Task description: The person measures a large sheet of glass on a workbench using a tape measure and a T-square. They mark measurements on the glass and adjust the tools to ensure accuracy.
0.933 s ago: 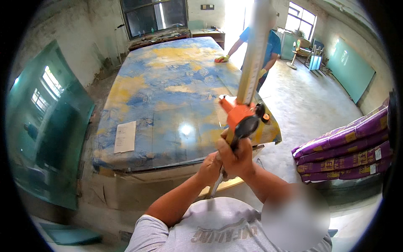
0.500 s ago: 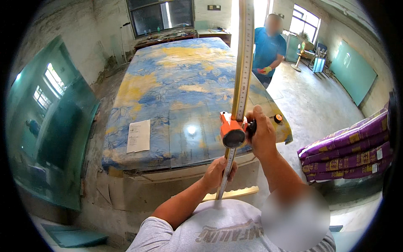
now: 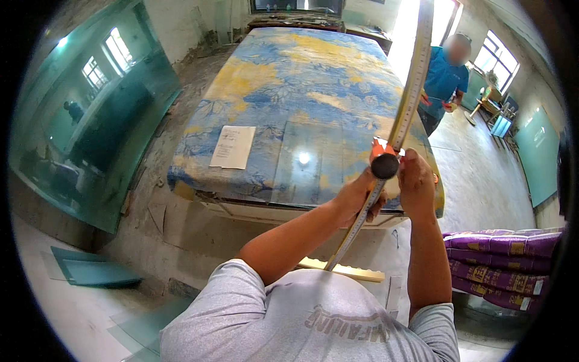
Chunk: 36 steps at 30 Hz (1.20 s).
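Note:
A long metal measuring ruler [image 3: 411, 90] with an orange sliding head [image 3: 380, 151] reaches from my chest out over the table. The head carries a round black cap that faces me. My left hand [image 3: 356, 196] is closed around the ruler just below the head. At the head's right side, my right hand [image 3: 417, 184] grips it with the thumb up; its fingers are partly hidden. A cream crossbar [image 3: 344, 269] lies at the ruler's near end by my shirt. Beneath, clear glass sheets [image 3: 295, 175] rest on the table beside a handwritten paper sheet [image 3: 232, 147].
The big table [image 3: 259, 90] wears a blue and yellow cloth. A co-worker in a blue shirt [image 3: 443, 75] stands at its right side. Large glass panes [image 3: 120, 139] lean on the left; another pane [image 3: 537, 157] leans far right. Purple packages [image 3: 500, 265] are stacked near right.
The view has shifted, so the table sits higher and further right. My left hand has moved up the ruler, close to the orange head. The co-worker's hands have come apart.

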Motion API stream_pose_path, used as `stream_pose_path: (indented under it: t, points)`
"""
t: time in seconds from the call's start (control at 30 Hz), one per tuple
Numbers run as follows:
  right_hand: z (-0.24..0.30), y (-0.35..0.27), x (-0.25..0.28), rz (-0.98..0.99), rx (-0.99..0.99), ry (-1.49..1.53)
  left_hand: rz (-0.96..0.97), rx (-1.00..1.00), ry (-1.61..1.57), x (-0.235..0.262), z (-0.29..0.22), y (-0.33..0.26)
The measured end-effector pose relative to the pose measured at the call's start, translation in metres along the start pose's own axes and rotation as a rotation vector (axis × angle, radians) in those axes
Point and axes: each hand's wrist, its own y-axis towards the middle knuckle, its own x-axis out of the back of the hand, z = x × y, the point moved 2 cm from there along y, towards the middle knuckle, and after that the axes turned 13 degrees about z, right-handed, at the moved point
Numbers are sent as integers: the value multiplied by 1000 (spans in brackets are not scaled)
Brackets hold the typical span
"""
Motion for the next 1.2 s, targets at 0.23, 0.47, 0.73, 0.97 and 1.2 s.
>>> stream_pose_path:
  t: [0.23, 0.47, 0.73, 0.97, 1.2]
  points:
    - [-18, -8, 43, 64, -108, 62, 19, 95, -59, -3, 29, 35]
    - [-44, -32, 84, 45, -152, 201, 101, 52, -31, -33, 59, 69]
    - [-51, -41, 111, 88, -103, 90, 170, 4, -7, -49, 78, 85]
    - [-67, -39, 113, 158, -155, 261, 88, 39, 17, -60, 83, 81]
    - [-85, -39, 106, 190, -184, 372, 48, 52, 17, -51, 93, 84]
